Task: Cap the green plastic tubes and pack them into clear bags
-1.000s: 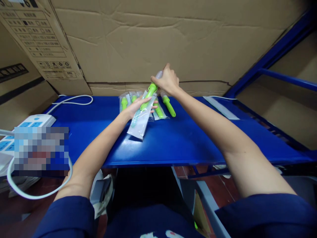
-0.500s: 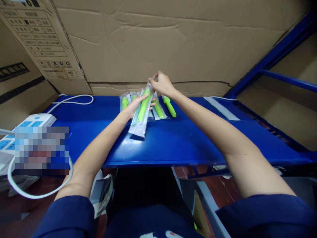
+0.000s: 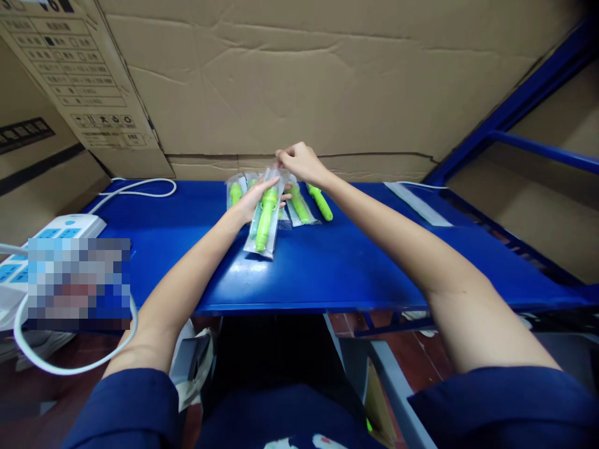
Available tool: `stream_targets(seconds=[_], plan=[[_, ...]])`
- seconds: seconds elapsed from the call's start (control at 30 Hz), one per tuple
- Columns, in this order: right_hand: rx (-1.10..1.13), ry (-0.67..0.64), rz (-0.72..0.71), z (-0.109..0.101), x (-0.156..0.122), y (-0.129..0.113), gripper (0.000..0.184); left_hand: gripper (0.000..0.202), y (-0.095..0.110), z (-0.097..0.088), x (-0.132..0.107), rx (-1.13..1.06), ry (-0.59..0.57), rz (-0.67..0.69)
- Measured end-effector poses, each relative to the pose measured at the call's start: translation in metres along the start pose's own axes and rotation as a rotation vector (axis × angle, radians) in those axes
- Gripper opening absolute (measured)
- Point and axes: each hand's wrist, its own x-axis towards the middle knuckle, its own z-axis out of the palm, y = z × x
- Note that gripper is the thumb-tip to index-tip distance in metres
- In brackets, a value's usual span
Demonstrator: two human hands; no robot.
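My left hand [image 3: 255,201] grips a clear plastic bag [image 3: 270,248] from its left side, thumb across the front and fingertips showing on the right. Inside the bag lies a bright green handle-shaped item [image 3: 265,224], its slim end toward me. At the bag's top end my right hand [image 3: 299,161] is closed in a pinch at the film; its exact hold is partly hidden. Beyond them on the blue table [image 3: 365,268] lie several more bagged green items, one bagged item [image 3: 299,206] to the right. Beside it rests a green item without a visible bag [image 3: 320,201].
A white power strip [image 3: 82,227] with cables is at the left. Flat clear film [image 3: 418,204] lies at the right. A cardboard wall [image 3: 327,93] closes the back, and a blue metal frame [image 3: 528,140] slants along the right.
The green item has slid down inside the bag toward the near end. My right hand has shifted slightly left and down at the bag's top; my left hand has hardly moved.
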Motion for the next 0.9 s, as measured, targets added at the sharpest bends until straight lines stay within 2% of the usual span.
stream_targets(seconds=[0.27,0.5,0.57,0.63,0.7,0.73,0.8,0.83,0.9], plan=[[0.093,-0.062,0.037,-0.005,0.002,0.012,0.034,0.069,-0.003,-0.001,0.001,0.0,-0.004,-0.003],[0.333,-0.046,-0.026,0.011,0.02,0.043,0.027,0.058,-0.006,0.003,0.0,0.014,0.001,0.012],[0.366,0.017,-0.09,0.016,0.025,0.05,0.026,0.052,-0.005,0.005,0.0,-0.011,0.018,0.042],[0.399,0.168,-0.124,0.02,0.027,0.057,0.027,0.042,-0.003,0.007,-0.001,-0.048,0.049,0.07],[0.455,0.246,-0.068,0.023,0.026,0.062,0.037,0.032,-0.001,0.007,-0.001,-0.071,0.066,0.074],[0.497,0.212,-0.008,0.026,0.024,0.065,0.044,0.029,0.0,0.007,-0.001,-0.077,0.064,0.068],[0.603,0.044,0.094,0.031,0.019,0.07,0.058,0.023,0.0,0.007,0.0,-0.087,0.059,0.053],[0.655,-0.038,0.115,0.033,0.017,0.071,0.064,0.021,0.0,0.007,0.0,-0.093,0.06,0.047],[0.75,-0.125,0.111,0.038,0.012,0.073,0.068,0.018,-0.001,0.008,0.0,-0.096,0.069,0.042]])
